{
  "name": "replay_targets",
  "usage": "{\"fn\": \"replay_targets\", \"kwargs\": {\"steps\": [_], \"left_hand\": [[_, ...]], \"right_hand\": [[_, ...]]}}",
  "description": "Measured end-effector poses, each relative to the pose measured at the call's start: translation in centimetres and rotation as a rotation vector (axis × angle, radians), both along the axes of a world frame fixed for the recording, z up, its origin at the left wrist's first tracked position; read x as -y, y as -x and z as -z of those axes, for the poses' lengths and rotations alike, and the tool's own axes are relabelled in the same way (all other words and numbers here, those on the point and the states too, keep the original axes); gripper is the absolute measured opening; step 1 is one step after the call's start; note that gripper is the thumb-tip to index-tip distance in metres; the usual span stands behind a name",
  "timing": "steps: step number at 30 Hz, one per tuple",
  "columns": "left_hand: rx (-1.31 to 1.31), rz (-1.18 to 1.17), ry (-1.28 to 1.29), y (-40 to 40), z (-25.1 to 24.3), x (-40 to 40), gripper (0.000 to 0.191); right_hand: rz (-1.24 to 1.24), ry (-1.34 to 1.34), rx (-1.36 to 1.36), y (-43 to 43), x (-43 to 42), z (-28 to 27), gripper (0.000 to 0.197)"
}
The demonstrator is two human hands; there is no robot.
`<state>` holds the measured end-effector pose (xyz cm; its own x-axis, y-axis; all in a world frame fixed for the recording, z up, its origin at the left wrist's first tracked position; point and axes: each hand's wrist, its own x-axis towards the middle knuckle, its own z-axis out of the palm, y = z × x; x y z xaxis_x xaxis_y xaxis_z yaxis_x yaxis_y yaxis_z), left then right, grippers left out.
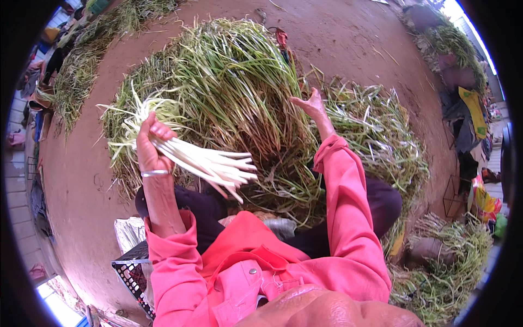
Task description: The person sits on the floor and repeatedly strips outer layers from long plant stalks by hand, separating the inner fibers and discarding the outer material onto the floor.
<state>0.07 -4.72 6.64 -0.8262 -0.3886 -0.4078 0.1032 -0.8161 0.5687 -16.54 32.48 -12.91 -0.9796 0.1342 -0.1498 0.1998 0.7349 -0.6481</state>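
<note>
My left hand (153, 143), with a metal bangle at the wrist, is closed around a bunch of pale, leafy stalks (204, 161). Their white ends point right and their thin yellow-green tops spill out to the left. At the right, my right hand (311, 105) is raised with thumb and fingers spread, holding nothing. It is beside a large heap of long green leafy stalks (229, 77), whose brownish root ends face me. Whether its fingers touch the leaves I cannot tell.
More loose greens (367, 131) lie at the right, by my knee. A black perforated crate (132, 274) stands at my lower left. Further piles (445, 265) lie at the lower right and along the upper left. A small red item (281, 36) is behind the heap.
</note>
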Motion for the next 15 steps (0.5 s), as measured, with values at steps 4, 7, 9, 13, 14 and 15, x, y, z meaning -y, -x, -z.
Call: {"fn": "replay_targets", "kwargs": {"steps": [4,7,9,13,14,15], "left_hand": [[0.04,0.08,-0.047,0.3,0.1,0.0,0.017],[0.058,0.122,-0.014,0.6,0.2,0.0,0.016],[0.073,0.114,-0.002,0.5,0.2,0.0,0.016],[0.042,0.124,-0.014,0.3,0.1,-0.1,0.015],[0.055,0.118,-0.005,0.3,0.2,0.0,0.016],[0.044,0.127,-0.012,0.2,0.2,0.0,0.017]], "right_hand": [[-0.095,0.001,-0.01,2.3,3.3,2.0,0.116],[-0.111,0.008,0.001,3.1,3.5,2.8,0.088],[-0.056,0.069,0.101,3.5,2.5,2.5,0.072],[-0.097,0.044,0.063,3.4,-0.7,0.2,0.043],[-0.104,0.091,0.031,3.0,-1.5,-0.6,0.039],[-0.073,0.142,0.048,2.6,-2.1,-1.4,0.036]]}}
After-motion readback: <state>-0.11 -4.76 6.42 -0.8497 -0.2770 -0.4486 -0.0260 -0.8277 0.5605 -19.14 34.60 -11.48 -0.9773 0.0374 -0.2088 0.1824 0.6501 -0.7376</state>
